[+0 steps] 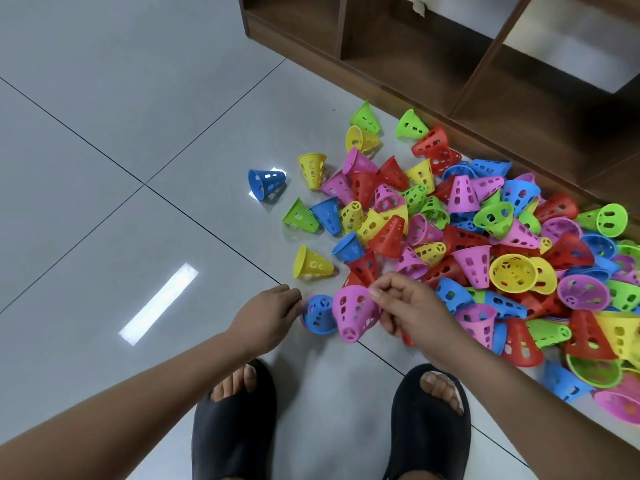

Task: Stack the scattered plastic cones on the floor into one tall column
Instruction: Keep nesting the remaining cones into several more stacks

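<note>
The step in hand is joining the first two cones. The right hand [412, 311] pinches the wide rim of a pink cone [355, 315] between thumb and forefinger, with the other fingers curled. The left hand [266, 313] closes its fingertips on the edge of a blue cone [320, 315], just beside the pink one and touching it, low over the floor [104, 168] in front of the person's feet.

To do it well, I think one cone should stand on its wide base on the floor and the other come down straight over its narrow top. The two axes should be in line, with a light press until it seats. A tilted start will probably make a tall column lean.

Counting: two hands, two cones held, and one blue cone [266, 185] lying alone. No column exists yet. The pile [485, 237] along the wooden shelf [433, 46] has many dozens of cones, too overlapped to count exactly, in five colours: red, blue, yellow, green and pink.
</note>
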